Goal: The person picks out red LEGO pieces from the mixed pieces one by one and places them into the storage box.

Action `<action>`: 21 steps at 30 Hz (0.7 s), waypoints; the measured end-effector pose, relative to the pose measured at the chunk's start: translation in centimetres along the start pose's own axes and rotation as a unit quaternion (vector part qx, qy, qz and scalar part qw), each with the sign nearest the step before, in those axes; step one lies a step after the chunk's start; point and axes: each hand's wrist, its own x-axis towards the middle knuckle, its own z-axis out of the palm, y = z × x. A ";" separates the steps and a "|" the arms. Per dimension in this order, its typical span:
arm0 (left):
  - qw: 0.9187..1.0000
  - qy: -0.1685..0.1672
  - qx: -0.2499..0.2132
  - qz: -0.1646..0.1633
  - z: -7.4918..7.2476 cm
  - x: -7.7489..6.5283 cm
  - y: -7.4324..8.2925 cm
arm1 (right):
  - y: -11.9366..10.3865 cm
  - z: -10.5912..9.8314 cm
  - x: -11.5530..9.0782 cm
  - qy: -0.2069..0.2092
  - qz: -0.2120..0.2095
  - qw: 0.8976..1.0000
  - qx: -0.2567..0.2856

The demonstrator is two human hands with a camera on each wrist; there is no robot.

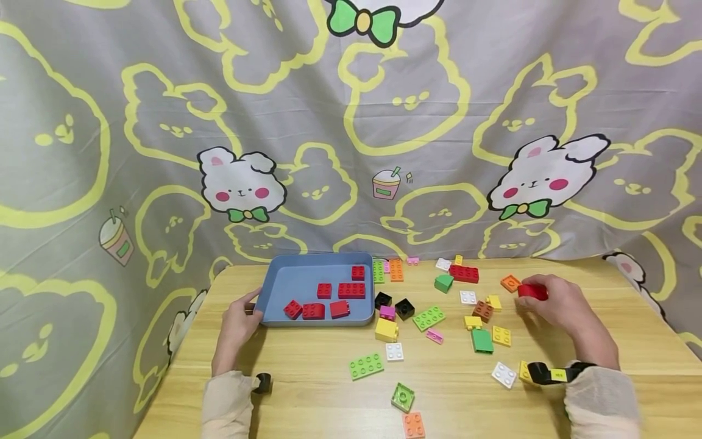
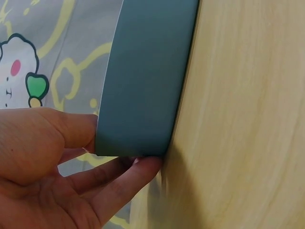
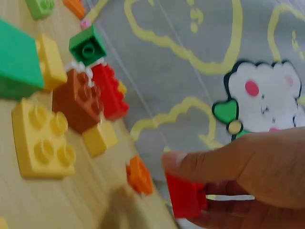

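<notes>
My left hand (image 1: 239, 324) grips the left front corner of a blue-grey tray (image 1: 318, 323); in the left wrist view the thumb is at the rim and the fingers are at the tray's lower edge. Inside the tray lie several red building bricks (image 1: 351, 290). Over at the right, my right hand (image 1: 567, 311) pinches a red brick (image 3: 183, 195) between thumb and fingers, just above the table. An orange brick (image 1: 510, 283) lies to the left of that hand. Another red brick (image 1: 464, 274) rests farther left, near the back edge.
Loose bricks of many colours lie across the wooden table (image 1: 307, 390), including a green brick (image 1: 482, 341), a brown brick (image 1: 483, 311) and a yellow brick (image 1: 387, 330). A patterned curtain (image 1: 329, 122) hangs behind the table. The tray stands at the back left.
</notes>
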 end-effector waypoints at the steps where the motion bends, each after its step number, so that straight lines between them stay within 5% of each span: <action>1: 1.000 0.001 0.000 0.000 0.0 0.0 0.0 | -0.5 -0.1 0.0 0.004 -0.005 1.000 0.003; 13: 1.000 0.000 -0.006 0.003 0.1 0.0 -0.1 | -8.5 0.9 0.4 0.026 -0.093 0.995 0.030; 21: 1.000 0.000 -0.005 0.003 -0.1 0.0 -0.2 | -13.2 3.9 0.6 0.051 -0.202 0.978 0.029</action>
